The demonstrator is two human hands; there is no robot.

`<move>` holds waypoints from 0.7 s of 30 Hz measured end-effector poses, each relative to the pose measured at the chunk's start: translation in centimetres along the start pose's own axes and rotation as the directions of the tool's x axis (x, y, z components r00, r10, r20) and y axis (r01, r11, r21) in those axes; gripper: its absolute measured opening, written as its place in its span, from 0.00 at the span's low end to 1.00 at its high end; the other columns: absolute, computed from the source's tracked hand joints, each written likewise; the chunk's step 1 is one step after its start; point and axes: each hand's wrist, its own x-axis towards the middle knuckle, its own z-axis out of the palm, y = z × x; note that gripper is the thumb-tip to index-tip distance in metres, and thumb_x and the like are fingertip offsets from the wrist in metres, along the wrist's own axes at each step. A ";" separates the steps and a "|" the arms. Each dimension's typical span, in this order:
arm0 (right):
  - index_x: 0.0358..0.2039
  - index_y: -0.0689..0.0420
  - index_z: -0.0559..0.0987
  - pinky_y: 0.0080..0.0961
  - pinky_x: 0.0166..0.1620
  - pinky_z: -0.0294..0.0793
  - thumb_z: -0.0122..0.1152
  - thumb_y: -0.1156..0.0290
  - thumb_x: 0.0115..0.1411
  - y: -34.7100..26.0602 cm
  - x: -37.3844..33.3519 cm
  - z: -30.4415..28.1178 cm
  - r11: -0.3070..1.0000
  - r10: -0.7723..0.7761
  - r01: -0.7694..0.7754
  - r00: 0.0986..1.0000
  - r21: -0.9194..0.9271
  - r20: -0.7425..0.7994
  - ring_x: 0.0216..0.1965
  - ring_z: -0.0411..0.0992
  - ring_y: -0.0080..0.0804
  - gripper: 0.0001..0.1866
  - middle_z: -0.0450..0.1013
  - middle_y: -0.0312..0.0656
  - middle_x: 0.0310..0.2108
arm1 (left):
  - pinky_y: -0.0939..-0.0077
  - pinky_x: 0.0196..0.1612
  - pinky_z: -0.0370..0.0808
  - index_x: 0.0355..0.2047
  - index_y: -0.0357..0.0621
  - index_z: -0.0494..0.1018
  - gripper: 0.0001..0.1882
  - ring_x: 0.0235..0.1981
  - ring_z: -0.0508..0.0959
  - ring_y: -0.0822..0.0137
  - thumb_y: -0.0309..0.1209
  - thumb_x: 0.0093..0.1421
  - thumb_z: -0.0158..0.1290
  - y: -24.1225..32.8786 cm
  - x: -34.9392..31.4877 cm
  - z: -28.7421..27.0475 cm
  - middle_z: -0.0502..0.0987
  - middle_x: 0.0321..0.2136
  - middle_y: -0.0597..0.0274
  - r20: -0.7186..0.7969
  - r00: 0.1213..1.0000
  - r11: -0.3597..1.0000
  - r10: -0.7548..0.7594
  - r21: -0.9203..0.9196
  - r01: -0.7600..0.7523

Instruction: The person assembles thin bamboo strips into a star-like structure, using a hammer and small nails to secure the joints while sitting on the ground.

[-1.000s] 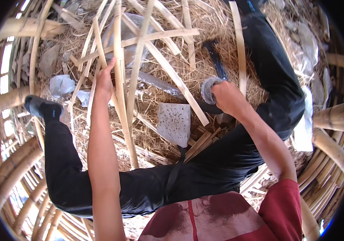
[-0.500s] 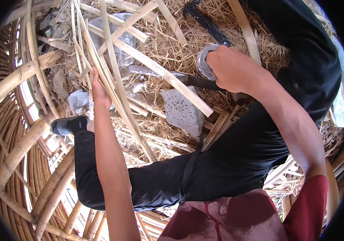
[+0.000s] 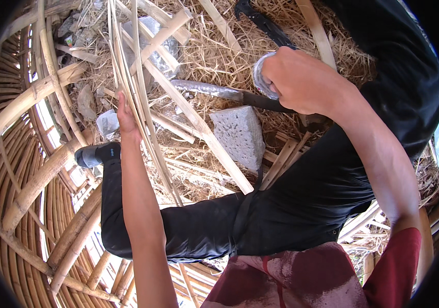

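Observation:
My left hand point(image 3: 128, 122) is closed around a bundle of long, thin bamboo strips point(image 3: 142, 105), which runs up past the fingers and down toward my thigh. My right hand point(image 3: 301, 82) grips a clear, round plastic thing point(image 3: 263, 77) that looks like a cup; the fingers cover much of it. Just below the right hand lies a long knife, its grey blade point(image 3: 206, 89) to the left and its dark handle point(image 3: 266, 102) to the right. A wider bamboo strip point(image 3: 199, 123) slants across the blade, down toward my leg.
A pitted grey stone block point(image 3: 237, 136) sits between my legs. A black hook-headed tool point(image 3: 264, 24) lies on the shavings point(image 3: 209, 36) beyond the right hand. Another stone point(image 3: 153, 36) is partly under strips. A curved bamboo framework point(image 3: 30, 200) stands at the left.
The bamboo bundle has swung more upright in my left hand. The wider strip's near end has moved down and left, toward my thigh. My right hand still grips the clear plastic thing.

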 end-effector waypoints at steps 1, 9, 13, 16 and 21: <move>0.31 0.68 0.79 0.40 0.36 0.81 0.62 0.81 0.48 0.2 0.0 0.2 1.000 -0.016 0.017 0.999 0.013 -0.031 0.35 0.81 0.54 0.07 0.78 0.58 0.30 | 0.74 0.30 0.77 0.51 0.45 0.73 0.32 0.30 0.79 0.70 0.61 0.69 0.43 -0.5 0.3 0.3 0.79 0.32 0.63 -0.032 0.998 0.998 0.059 0.000 -0.059; 0.31 0.63 0.81 0.42 0.37 0.80 0.60 0.79 0.49 0.6 0.7 -0.4 0.995 0.073 -0.068 0.996 0.079 -0.061 0.34 0.80 0.53 0.07 0.79 0.55 0.31 | 0.77 0.28 0.77 0.47 0.48 0.75 0.26 0.27 0.79 0.73 0.58 0.68 0.47 -0.8 -0.5 0.9 0.80 0.30 0.67 0.013 0.997 0.995 0.082 0.063 -0.083; 0.30 0.62 0.82 0.40 0.37 0.79 0.61 0.79 0.49 1.5 0.9 -0.1 0.995 0.013 0.003 0.986 0.098 -0.166 0.33 0.80 0.51 0.06 0.79 0.52 0.30 | 0.78 0.23 0.73 0.42 0.48 0.75 0.27 0.22 0.75 0.74 0.60 0.68 0.46 -1.2 0.1 -0.3 0.75 0.24 0.69 -0.010 0.991 0.991 0.133 0.002 -0.133; 0.29 0.62 0.81 0.39 0.37 0.78 0.62 0.79 0.49 1.6 1.0 0.0 0.992 0.009 0.015 0.982 0.127 -0.187 0.33 0.80 0.49 0.06 0.79 0.51 0.29 | 0.80 0.14 0.67 0.31 0.49 0.74 0.32 0.12 0.68 0.75 0.67 0.65 0.44 -0.9 -0.4 -0.9 0.67 0.14 0.72 -0.050 0.987 0.989 0.151 0.002 -0.151; 0.28 0.62 0.80 0.38 0.37 0.78 0.62 0.80 0.48 1.5 1.1 0.4 0.995 -0.016 0.037 0.977 0.095 -0.213 0.32 0.79 0.47 0.05 0.78 0.50 0.28 | 0.77 0.16 0.71 0.34 0.44 0.72 0.38 0.14 0.74 0.70 0.71 0.62 0.43 0.8 -1.4 -4.4 0.69 0.16 0.67 0.089 0.996 0.999 0.031 -0.019 -0.029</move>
